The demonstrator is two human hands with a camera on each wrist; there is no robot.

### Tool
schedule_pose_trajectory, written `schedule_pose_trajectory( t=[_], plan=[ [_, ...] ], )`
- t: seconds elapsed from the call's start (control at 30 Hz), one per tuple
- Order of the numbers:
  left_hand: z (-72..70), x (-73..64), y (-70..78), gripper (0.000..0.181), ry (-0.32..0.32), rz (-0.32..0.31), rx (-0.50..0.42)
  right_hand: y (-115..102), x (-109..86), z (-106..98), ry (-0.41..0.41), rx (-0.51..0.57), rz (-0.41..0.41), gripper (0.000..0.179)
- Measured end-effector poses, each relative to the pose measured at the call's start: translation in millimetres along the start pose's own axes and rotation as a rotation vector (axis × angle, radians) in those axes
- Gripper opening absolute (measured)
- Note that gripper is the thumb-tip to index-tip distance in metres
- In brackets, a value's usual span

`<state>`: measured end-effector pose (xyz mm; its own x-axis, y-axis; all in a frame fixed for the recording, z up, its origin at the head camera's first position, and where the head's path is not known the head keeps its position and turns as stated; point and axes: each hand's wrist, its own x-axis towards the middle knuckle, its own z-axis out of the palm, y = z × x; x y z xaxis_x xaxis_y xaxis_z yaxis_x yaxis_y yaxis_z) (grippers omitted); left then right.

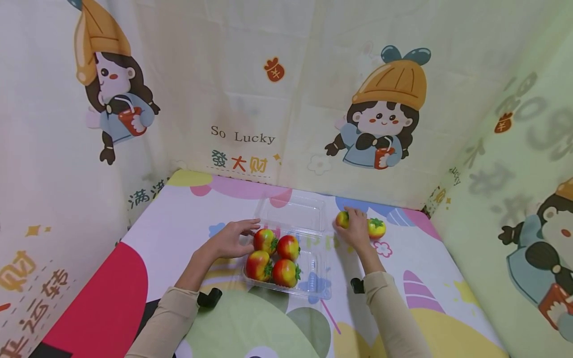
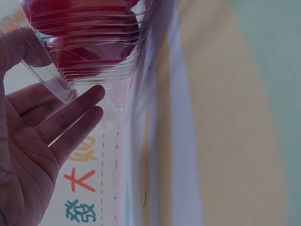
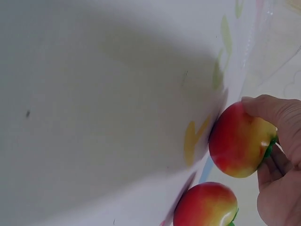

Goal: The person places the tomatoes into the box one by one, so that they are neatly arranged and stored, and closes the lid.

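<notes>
A clear plastic clamshell box lies open on the table, several red-and-yellow persimmons with green leaf tops grouped in its left part. At the box's left edge is my left hand. In the left wrist view its thumb shows behind the clear rim, and the other fingers extend fairly straight beside it. Right of the box, my right hand grips a persimmon between thumb and fingers, close to the tabletop. A second loose persimmon rests just right of that hand.
The box's transparent lid is folded back towards the rear wall. A colourful printed cloth covers the table. Printed curtains enclose the back and both sides. A black wrist mount sits at my left cuff.
</notes>
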<state>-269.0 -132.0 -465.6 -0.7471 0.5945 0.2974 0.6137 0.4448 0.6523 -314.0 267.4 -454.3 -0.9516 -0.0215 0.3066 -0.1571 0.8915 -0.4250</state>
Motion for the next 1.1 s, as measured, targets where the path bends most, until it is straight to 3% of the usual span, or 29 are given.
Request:
schedule_pose_trajectory(
  t=[0.53, 0.83, 1.1],
  plan=[
    [-0.5, -1.4, 2.4, 0.064, -0.003, -0.011, -0.021, 3, 1.0, -1, -0.052, -0.069, -0.017, 0.055],
    [0.4, -1.6, 1.3, 0.063, -0.003, -0.002, -0.006, 4, -4.2, -6, -0.086, -0.003, 0.045, 0.058],
    [0.3, -1.2, 1.9, 0.064, -0.002, -0.009, 0.001, -1, -7.0, -11, -0.050, 0.046, 0.039, 0.059]
  ],
)
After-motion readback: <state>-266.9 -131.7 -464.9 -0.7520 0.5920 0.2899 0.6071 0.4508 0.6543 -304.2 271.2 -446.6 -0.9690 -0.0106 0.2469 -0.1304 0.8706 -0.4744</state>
